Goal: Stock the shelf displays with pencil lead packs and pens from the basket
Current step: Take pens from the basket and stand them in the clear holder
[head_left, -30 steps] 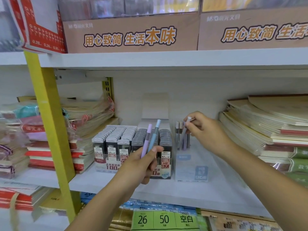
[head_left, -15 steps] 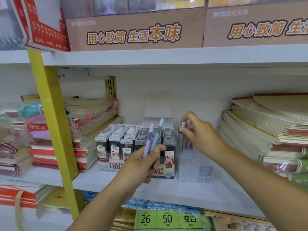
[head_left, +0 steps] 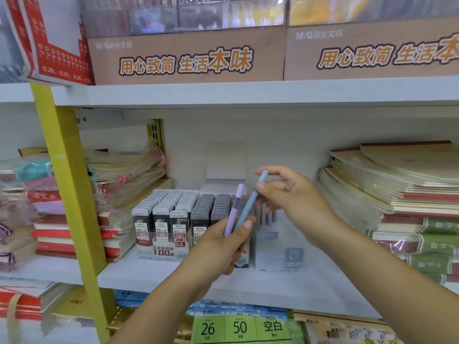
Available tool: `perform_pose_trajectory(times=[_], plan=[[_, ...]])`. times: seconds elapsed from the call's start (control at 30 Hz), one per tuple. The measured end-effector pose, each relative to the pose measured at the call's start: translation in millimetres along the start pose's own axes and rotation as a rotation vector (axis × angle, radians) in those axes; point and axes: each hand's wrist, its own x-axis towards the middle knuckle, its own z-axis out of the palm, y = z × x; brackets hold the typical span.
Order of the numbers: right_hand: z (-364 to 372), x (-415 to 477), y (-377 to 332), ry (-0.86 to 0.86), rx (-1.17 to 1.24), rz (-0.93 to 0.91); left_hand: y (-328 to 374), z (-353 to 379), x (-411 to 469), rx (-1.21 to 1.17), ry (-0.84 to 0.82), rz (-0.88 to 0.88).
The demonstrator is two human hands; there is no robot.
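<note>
Working just right of the pencil lead packs [head_left: 173, 214] lined up on the shelf [head_left: 273, 286]. Gripping a purple pen [head_left: 234, 209] and a blue pen [head_left: 249, 207] in the left hand [head_left: 218, 247], fingers curling round the lower barrels, both pens tilting rightward. Pinching the blue pen's upper end with the right hand [head_left: 295, 199], thumb and forefinger closing on it, other fingers bending loosely. Holding that hand above the clear pen box [head_left: 278, 247], a few pens standing inside. Leaving stacked notebooks [head_left: 397, 184] well right of it.
</note>
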Motion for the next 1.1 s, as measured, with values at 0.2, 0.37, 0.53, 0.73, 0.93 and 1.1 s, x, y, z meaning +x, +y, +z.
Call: perform_pose_trajectory(times=[0.2,0.37,0.53,0.73,0.93,1.1], plan=[[-62,28,-5,0.275,-0.328,-0.154,-1,-2,0,-0.025,0.074,-0.069],[-64,43,28,0.129,-0.851,-0.132,-3,-6,-4,0.088,0.105,0.057],[-59,45,52,0.031,-0.994,-0.146,-5,-10,-3,0.134,0.12,0.128],[-60,47,57,0.031,-1.001,-0.162,-9,-13,-3,0.139,0.128,0.141],[-60,49,61,0.102,-1.071,-0.221,-11,-14,-3,0.119,0.134,0.136],[-61,53,65,0.218,-1.169,-0.333,-10,-13,-4,0.123,0.143,0.128]])
